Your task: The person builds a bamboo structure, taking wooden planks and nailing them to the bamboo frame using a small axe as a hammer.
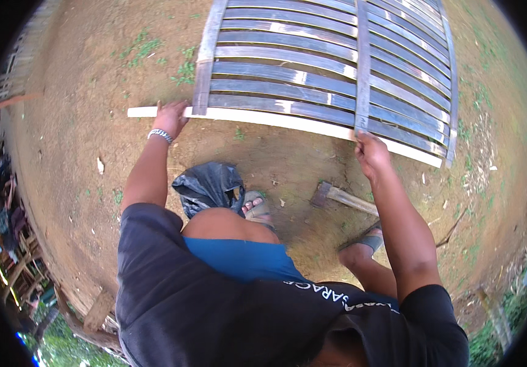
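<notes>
Pale bamboo strip (276, 119) lies along the near edge of the slatted bamboo panel (331, 67) on bare dirt. My left hand (170, 117) presses its left end; my right hand (370, 153) pinches it near a crosspiece. A hammer (342, 197) and black bag (208, 186) lie beside my feet.

Dark short-sleeved shirt (214, 306) here, pale lettering across its front, over blue shorts (245, 257). A silver beaded bracelet (160, 134) circles the left wrist, and grey strapped sandals (256, 207) are on both feet (forearms bare from the sleeves down).
</notes>
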A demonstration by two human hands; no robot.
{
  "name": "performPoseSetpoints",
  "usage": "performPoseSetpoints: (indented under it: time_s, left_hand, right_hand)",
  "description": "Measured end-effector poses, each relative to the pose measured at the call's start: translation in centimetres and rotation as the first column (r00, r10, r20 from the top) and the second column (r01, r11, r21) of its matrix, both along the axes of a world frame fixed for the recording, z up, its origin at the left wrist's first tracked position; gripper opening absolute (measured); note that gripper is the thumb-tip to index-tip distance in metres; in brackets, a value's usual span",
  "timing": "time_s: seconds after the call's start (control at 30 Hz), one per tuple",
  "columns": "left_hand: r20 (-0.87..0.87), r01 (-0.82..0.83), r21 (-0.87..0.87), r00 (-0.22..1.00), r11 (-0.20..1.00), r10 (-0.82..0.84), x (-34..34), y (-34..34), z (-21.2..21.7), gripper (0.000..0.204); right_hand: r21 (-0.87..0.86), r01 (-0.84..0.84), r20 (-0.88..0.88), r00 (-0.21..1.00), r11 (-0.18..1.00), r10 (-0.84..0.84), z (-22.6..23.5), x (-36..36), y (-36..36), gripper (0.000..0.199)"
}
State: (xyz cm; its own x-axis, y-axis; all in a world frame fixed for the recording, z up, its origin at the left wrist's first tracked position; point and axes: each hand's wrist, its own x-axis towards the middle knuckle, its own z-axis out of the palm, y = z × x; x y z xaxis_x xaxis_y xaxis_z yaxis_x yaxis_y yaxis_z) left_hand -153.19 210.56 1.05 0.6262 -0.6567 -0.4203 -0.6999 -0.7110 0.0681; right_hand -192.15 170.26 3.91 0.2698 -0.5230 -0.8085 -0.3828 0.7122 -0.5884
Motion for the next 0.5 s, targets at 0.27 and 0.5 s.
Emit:
performPoseSetpoints:
  time_s: [0.27, 0.5]
  left_hand:
    - [-0.018, -0.022, 0.0, 1.0, 1.0, 0.022, 0.6, 0.7, -1.6, 0.054]
    - [0.001, -0.007, -0.006, 1.0, 1.0, 0.007, 0.6, -0.1, -2.1, 0.051]
  right_hand:
    - [-0.05, -0.038, -0.074, 0.997, 0.998, 0.034, -0.4, 0.7, 0.4, 0.018]
    - [-0.028, -0.032, -0.085, 0.996, 0.999, 0.029, -0.3, 0.5, 0.4, 0.019]
